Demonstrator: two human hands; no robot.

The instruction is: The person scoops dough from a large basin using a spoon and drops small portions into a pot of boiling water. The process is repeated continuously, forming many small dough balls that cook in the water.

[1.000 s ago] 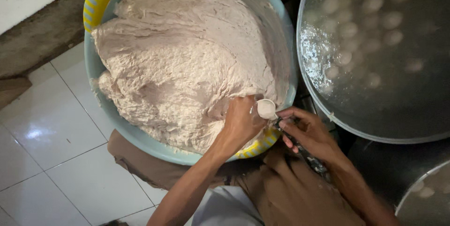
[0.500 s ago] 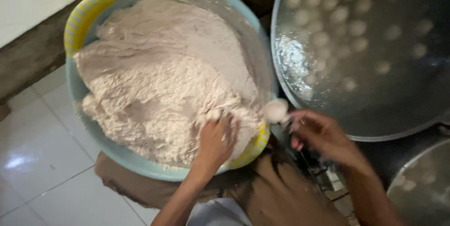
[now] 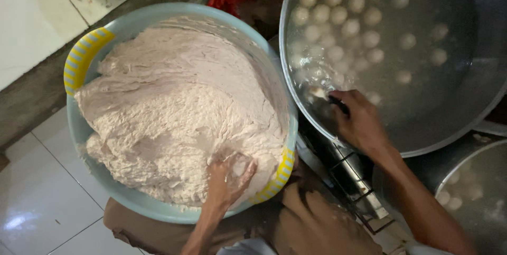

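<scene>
A large light-blue basin (image 3: 174,14) with yellow striped handles holds a big mass of pale pinkish paste (image 3: 169,112). My left hand (image 3: 228,178) is dug into the paste at the basin's near rim, fingers closed around a lump of it. My right hand (image 3: 359,120) reaches over the rim of a big metal pot (image 3: 475,112) of water and holds a spoon (image 3: 319,96) whose tip sits at the water's edge. Several round pale balls (image 3: 348,12) float in that pot.
A second metal pot (image 3: 470,191) with more balls shows at the lower right. A stove grate (image 3: 348,175) lies between pot and basin. White floor tiles (image 3: 37,202) are at the left, a low wall (image 3: 31,33) behind, my brown-clad knees (image 3: 311,223) below.
My right hand has carried the spoon from beside the basin's rim over into the big pot. My left hand has pushed back into the paste. The view has shifted right.
</scene>
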